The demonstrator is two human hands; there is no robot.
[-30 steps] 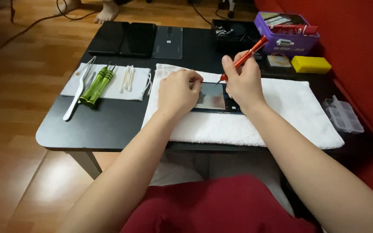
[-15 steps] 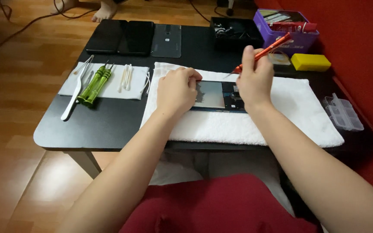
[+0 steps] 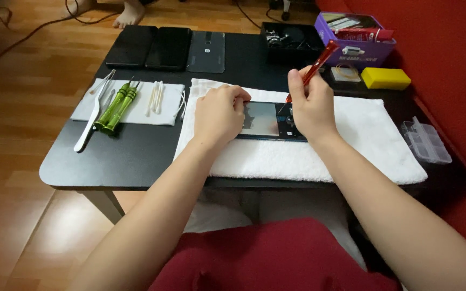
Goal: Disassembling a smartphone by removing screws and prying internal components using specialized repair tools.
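Opened phone (image 3: 268, 119) lies flat on the white towel (image 3: 351, 140), mid-worktop toward the front edge. Left hand (image 3: 219, 113) is curled, fingers pressed down on the phone's left end, pinning it. Right hand (image 3: 311, 105) pinches a red screwdriver (image 3: 315, 67) between thumb and fingers, shaft tilted up toward the back right, tip down at the phone's right half; exact contact point is hidden by the hand.

On the black worktop (image 3: 136, 156), left side: a white cloth (image 3: 130, 105) with two green screwdrivers (image 3: 115, 108), cotton swabs (image 3: 156, 98) and a white plastic tool (image 3: 90, 121) hanging over its front edge. Back edge: two dark phones (image 3: 149, 47) and a grey back cover (image 3: 206, 51), side by side. Back right corner: black tray (image 3: 292, 37), purple box (image 3: 357, 46), yellow block (image 3: 385, 78). Right edge: clear compartment box (image 3: 426, 141).
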